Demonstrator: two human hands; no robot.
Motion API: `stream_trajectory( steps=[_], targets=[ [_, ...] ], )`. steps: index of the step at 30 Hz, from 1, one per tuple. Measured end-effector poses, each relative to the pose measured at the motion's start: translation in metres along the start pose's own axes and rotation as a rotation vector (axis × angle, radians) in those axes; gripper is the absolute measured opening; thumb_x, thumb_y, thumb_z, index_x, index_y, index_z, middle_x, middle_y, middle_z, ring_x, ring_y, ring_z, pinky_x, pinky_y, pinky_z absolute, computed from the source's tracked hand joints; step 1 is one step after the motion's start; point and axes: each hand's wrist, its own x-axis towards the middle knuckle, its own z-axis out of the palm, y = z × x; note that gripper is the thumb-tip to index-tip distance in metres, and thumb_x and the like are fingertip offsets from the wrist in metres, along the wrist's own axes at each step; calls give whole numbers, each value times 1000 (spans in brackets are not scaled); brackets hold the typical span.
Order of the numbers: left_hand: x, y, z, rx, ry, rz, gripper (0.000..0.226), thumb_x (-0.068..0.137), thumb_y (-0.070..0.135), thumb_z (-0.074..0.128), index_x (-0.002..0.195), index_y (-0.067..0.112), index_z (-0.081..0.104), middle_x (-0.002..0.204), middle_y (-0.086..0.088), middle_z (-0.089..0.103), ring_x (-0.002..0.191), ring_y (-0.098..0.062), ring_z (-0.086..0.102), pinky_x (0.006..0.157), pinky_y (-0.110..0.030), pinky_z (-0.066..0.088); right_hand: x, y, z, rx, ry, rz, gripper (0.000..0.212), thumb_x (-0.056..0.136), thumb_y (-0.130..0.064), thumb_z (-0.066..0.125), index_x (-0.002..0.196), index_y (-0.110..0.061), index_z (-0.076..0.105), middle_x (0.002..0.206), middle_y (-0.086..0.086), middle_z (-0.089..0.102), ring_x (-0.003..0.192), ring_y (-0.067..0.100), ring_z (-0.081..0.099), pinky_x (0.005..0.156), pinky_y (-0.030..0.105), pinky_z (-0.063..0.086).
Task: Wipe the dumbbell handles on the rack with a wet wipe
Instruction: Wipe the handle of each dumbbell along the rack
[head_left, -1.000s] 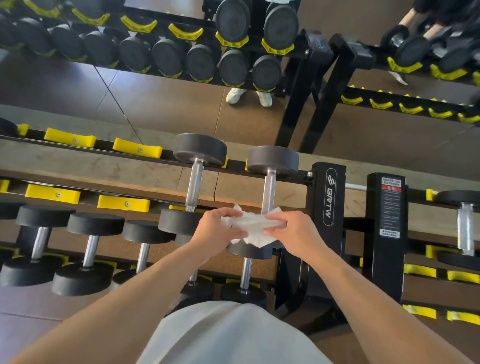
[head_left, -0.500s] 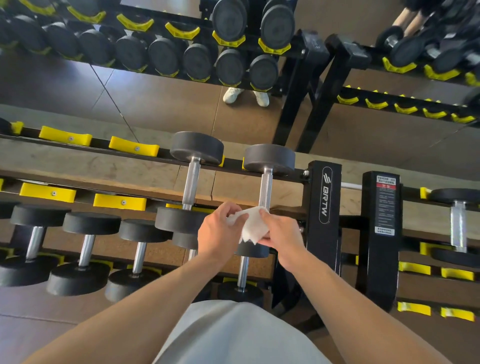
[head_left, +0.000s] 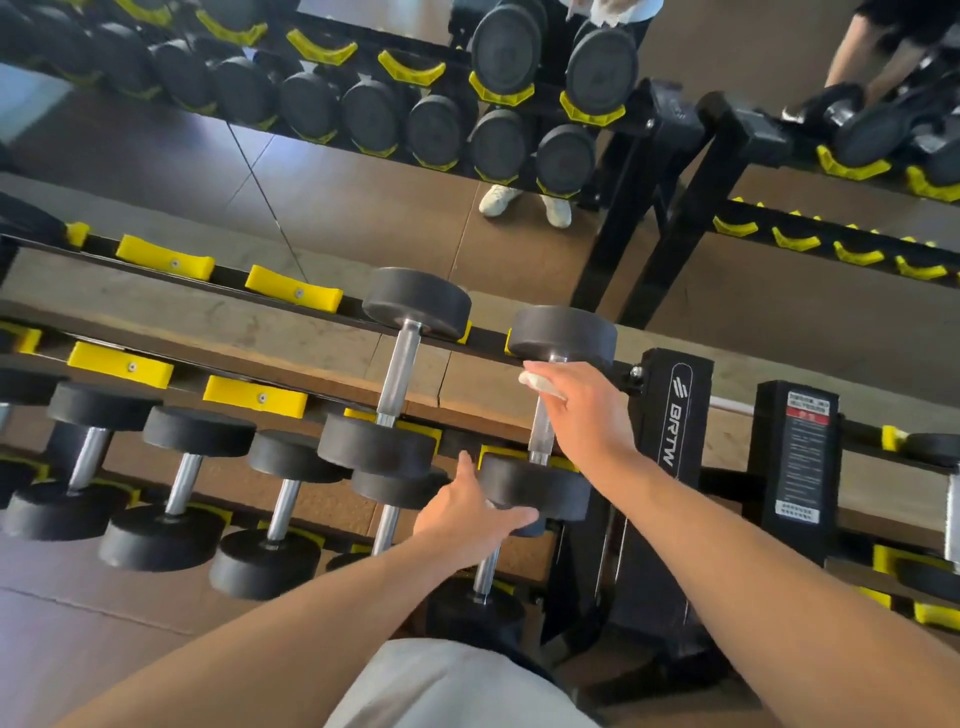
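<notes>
- Dumbbell (head_left: 545, 410), far-right one on top tier of rack (head_left: 670, 410): lies w/ far head (head_left: 563, 332) on back rail, near head (head_left: 535, 488) on front rail in yellow cradle, chrome handle (head_left: 540, 431) between.
- Head view, R hand (head_left: 582, 410): grip curled round upper part of that handle, just under far head; white wet wipe (head_left: 540, 384) bunched betw. fingers and handle, edge sticking out on left of hand.
- L hand (head_left: 467, 514): fingers fairly straight, spread; palm and thumb against near head's left/lower edge. Holds nothing as far as visible; small white bit near its fingertips, can't tell what.
- 2nd dumbbell (head_left: 400, 369) just beside on left, same tier, handle bare, no hand on it.
- Lower tier: row of smaller dumbbells (head_left: 176, 488) running left, chrome handles, black heads; another partly hidden under L hand.
- Empty yellow cradles (head_left: 293, 296) along top rails to left.
- Rack upright black, white lettering; next to it 2nd rack post w/ label sticker (head_left: 802, 457).
- Mirror (head_left: 363, 197) behind rack: reflects dumbbell heads, white shoes (head_left: 524, 205), brown floor.
- Bottom of view: both bare forearms, light grey garment (head_left: 447, 686).
</notes>
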Motion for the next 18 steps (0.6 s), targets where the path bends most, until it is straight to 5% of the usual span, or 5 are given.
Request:
stream_trajectory(
  steps=[5, 10, 13, 16, 18],
  targets=[
    [25, 27, 5, 40, -103, -200, 135, 72, 83, 63, 159, 13, -14, 159, -10, 36, 139, -32, 45, 108, -42, 45, 32, 73, 31, -604, -527, -470, 38, 82, -4, 73, 119, -12, 70, 126, 13, 67, 125, 29, 58, 107, 47, 45],
    [31, 38, 1, 114, -108, -180, 102, 58, 88, 69, 130, 19, 51, 109, 0, 65, 106, -23, 64, 94, -38, 56, 2, 45, 22, -272, -802, -242, 29, 101, -31, 43, 112, -27, 69, 107, -2, 70, 100, 18, 65, 87, 41, 54],
    [31, 40, -2, 66, -113, -188, 105, 63, 80, 74, 141, 17, 43, 120, -5, 60, 114, -25, 60, 93, -34, 53, 20, 42, 16, 34, -604, 45, 31, 103, -36, 46, 126, -30, 66, 113, -3, 68, 100, 14, 63, 85, 32, 54],
    [28, 42, -1, -37, -111, -246, 112, 70, 72, 77, 152, 11, 31, 140, -8, 52, 127, -28, 53, 84, -31, 44, 48, 59, 16, -265, -295, -408, 47, 90, -16, 69, 136, -17, 58, 129, 4, 65, 118, 19, 63, 96, 35, 55],
    [26, 42, 2, -110, -90, -262, 107, 71, 68, 79, 150, 12, 33, 141, -6, 52, 128, -27, 52, 84, -31, 44, 57, 74, 22, -558, -503, -632, 53, 88, -11, 69, 139, -13, 55, 139, 7, 59, 132, 21, 52, 112, 36, 41]
  ],
)
